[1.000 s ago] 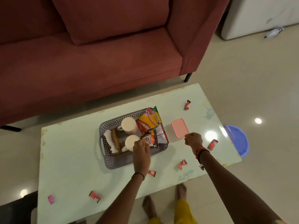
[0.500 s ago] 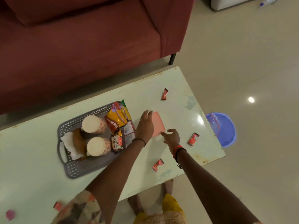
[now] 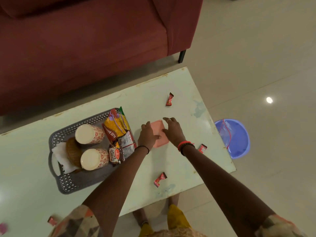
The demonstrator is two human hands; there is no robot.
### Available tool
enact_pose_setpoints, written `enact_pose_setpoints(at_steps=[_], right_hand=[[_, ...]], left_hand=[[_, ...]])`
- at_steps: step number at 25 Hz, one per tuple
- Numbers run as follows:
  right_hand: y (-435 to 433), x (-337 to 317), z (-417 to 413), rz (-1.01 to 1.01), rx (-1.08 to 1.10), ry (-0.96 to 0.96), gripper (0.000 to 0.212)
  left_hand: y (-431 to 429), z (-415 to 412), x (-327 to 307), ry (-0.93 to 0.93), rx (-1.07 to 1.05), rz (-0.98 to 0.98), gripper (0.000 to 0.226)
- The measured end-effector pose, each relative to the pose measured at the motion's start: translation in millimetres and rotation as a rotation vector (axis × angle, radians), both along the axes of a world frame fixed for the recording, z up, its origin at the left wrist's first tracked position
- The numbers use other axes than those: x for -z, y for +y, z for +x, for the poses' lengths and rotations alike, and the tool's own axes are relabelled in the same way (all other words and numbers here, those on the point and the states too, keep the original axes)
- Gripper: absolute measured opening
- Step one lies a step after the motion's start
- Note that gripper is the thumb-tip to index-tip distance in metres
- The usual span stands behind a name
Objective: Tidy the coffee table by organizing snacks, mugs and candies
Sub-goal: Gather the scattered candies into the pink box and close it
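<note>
Both hands, off the tray (image 3: 71,183) a second ago, now close on the pink box (image 3: 158,134), left hand (image 3: 147,135) and right hand (image 3: 171,131) spread wide, ready for candies (image 3: 159,179).

A single head-worn view looks steeply down from above the near long edge of the tabletop (image 3: 179,86), facing the sofa (image 3: 82,48) beyond its far edge. The wide lens takes in the right end of the tabletop and the floor (image 3: 256,48); its left end is cut off.
</note>
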State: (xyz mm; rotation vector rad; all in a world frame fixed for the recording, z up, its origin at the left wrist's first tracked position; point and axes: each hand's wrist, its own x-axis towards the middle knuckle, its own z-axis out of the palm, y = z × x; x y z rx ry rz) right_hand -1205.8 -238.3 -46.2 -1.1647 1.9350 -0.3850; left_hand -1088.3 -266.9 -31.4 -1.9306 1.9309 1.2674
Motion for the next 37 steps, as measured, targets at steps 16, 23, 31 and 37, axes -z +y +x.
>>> enact_pose_setpoints(at_steps=[16, 23, 31, 37], right_hand=[[-43.2, -19.3, -1.0, 0.065, -0.348, 0.153, 0.037], [-43.2, -45.4, -15.4, 0.122, -0.165, -0.062, 0.015], [-27.7, -109.6, -61.2, 0.160, -0.079, -0.242, 0.010], [2.1, -80.6, -59.1, -0.129, -0.285, 0.317, 0.011]], left_hand=[[-5.6, 7.3, 4.6, 0.075, -0.108, 0.074, 0.088], [-5.7, 15.5, -14.5, 0.089, -0.148, 0.174, 0.099], [20.7, 12.9, -34.5, 0.109, -0.237, 0.045, 0.076], [34.2, 3.7, -36.1, 0.152, -0.294, -0.008, 0.065]])
